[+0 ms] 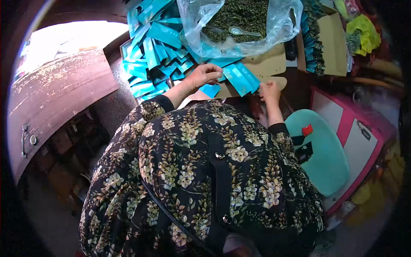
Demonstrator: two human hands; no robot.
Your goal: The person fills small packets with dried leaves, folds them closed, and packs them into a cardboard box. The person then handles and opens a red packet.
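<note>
R hand (pixel 269 91) is pinching the packet (pixel 240 79) at its R end, prob. steadying it over the card (pixel 269 63); L hand (pixel 201 77) is curling nearby, can't tell if gripping. Spoon (pixel 235 31) is lying on leaves (pixel 239 15) in the bag (pixel 195 28), prob. for easy reach.

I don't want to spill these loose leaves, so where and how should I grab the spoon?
Pinch the spoon by its slim handle, probably best from above right: it lies on the leaves inside the open bag, bowl left, handle pointing right.
</note>
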